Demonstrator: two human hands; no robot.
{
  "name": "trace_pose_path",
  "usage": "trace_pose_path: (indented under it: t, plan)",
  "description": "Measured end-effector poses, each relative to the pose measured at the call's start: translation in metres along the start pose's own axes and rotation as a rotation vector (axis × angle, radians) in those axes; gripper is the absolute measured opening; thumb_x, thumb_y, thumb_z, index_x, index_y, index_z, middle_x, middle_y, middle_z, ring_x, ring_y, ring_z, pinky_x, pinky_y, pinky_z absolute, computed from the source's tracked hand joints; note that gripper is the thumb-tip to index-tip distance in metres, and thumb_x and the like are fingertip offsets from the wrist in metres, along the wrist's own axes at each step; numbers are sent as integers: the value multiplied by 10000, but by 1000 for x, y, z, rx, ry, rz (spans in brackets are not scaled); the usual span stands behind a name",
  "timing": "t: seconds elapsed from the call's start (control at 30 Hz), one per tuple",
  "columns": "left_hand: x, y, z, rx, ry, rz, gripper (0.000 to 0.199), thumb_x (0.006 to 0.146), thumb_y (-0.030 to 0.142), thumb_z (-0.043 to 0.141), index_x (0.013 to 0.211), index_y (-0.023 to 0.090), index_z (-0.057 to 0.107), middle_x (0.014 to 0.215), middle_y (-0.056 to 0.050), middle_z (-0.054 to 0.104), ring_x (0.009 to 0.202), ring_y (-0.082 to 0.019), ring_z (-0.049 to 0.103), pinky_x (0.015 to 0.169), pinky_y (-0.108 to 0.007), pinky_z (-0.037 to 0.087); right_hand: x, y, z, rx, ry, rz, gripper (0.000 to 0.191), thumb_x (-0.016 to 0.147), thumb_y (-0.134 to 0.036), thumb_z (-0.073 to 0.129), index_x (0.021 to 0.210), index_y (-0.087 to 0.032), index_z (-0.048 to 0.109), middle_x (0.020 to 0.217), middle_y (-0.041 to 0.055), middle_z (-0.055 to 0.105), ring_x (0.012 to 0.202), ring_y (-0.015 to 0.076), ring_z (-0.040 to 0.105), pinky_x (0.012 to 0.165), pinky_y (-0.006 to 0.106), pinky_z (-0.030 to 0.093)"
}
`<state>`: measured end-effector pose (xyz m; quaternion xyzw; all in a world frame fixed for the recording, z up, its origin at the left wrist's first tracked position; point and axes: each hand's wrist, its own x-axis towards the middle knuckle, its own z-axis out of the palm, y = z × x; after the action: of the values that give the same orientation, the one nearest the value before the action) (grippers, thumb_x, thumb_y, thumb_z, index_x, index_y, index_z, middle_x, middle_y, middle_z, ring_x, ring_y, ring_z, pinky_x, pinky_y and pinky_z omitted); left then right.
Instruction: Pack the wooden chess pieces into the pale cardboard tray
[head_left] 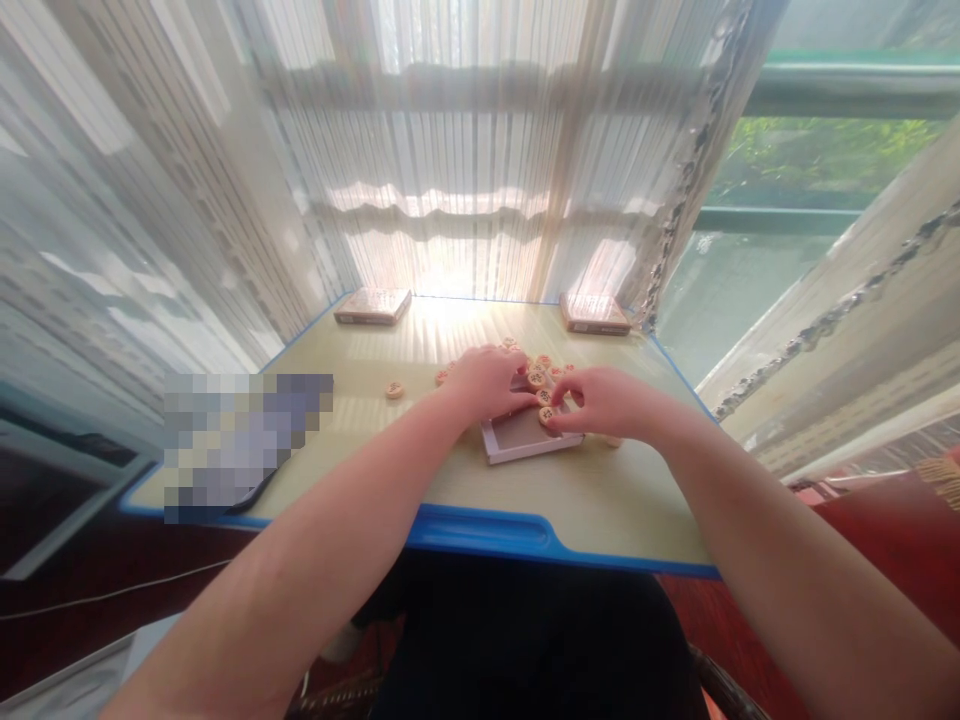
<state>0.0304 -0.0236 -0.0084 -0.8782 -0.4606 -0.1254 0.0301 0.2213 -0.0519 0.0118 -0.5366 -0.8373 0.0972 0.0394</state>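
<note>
A shallow white box tray lies on the table in front of me. Round wooden xiangqi pieces with printed characters lie in a cluster at its far side, partly hidden by my hands. My left hand rests over the tray's left side, thumb and fingers apart beside the pieces. Curled in from the right, my right hand has its fingertips on a xiangqi piece above the tray's right part. One more piece touches that one just behind it. A single loose piece sits off to the left.
Two flat boxes stand at the back corners, one left and one right. A blurred-out object covers the table's left side. The table has a blue edge with a recessed groove at the front. Sheer curtains hang behind it.
</note>
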Motion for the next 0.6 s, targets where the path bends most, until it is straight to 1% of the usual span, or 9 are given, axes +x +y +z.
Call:
trace_pose_path:
  t: [0.2,0.37,0.43,0.6]
  plan:
    - [0,-1,1,-13,3,-3,377,749,568,580,841,202,575,852,-57,657,856,-252,597,716,-338,429,1,-2,4,-36,-8,-23,283,700,-513,607,793,-263,702,701,9,656,660,173,558,534,265,325]
    - [1,-2,1,-25,-24,-8,382,749,567,576,868,204,573,893,-54,658,888,-252,591,723,-337,433,1,-8,6,-69,25,-26,249,705,-472,594,765,-255,699,702,5,667,663,166,565,539,258,319]
    - [1,-2,1,-27,-31,-16,377,750,563,576,870,206,573,890,-51,657,889,-250,589,727,-337,435,0,-9,4,-60,62,-16,249,709,-463,587,781,-254,702,703,5,667,664,163,565,542,255,319]
    - [1,-3,2,-31,-28,-6,380,766,571,548,858,203,572,892,-51,655,891,-249,587,743,-344,437,1,-4,1,-1,208,60,335,695,-518,588,869,-256,706,721,7,674,643,159,558,537,256,315]
